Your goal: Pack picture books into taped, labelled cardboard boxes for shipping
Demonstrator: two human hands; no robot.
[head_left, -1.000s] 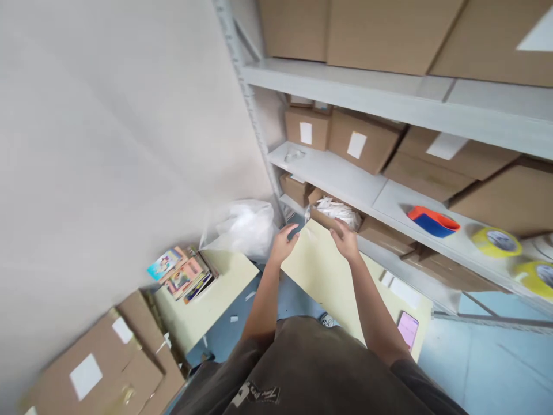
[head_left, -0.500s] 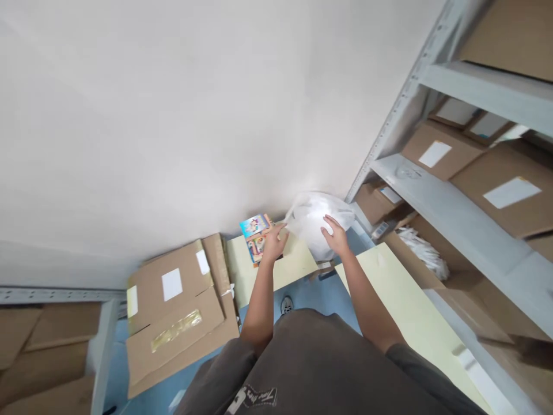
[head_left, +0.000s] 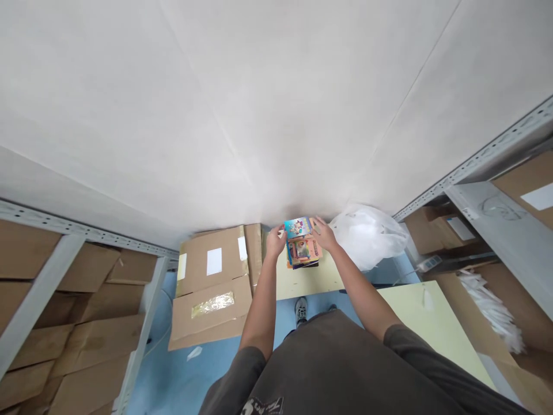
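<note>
A small stack of colourful picture books (head_left: 301, 249) lies on the pale yellow board surface by the wall. The top one has a bright blue cover (head_left: 297, 227). At its left edge my left hand (head_left: 276, 240) is closed on the book, thumb and fingers pinching the corner. My right hand (head_left: 324, 234) grips the opposite side, its fingers bent over the edge of the books. Just right of that hand sits a puffy white plastic bag (head_left: 367, 236), apart from it.
Flattened cardboard boxes (head_left: 211, 311) lean to the left of the books. Metal shelving with cartons (head_left: 97, 340) stands at far left, and more shelving (head_left: 496, 213) at right. A second pale yellow board (head_left: 436, 328) extends at lower right. The wall (head_left: 276, 115) rises directly ahead.
My right hand has left the white plastic bag and come to the books' right side. My left hand has shifted to their left edge. The view has turned right-side-up toward the wall.
</note>
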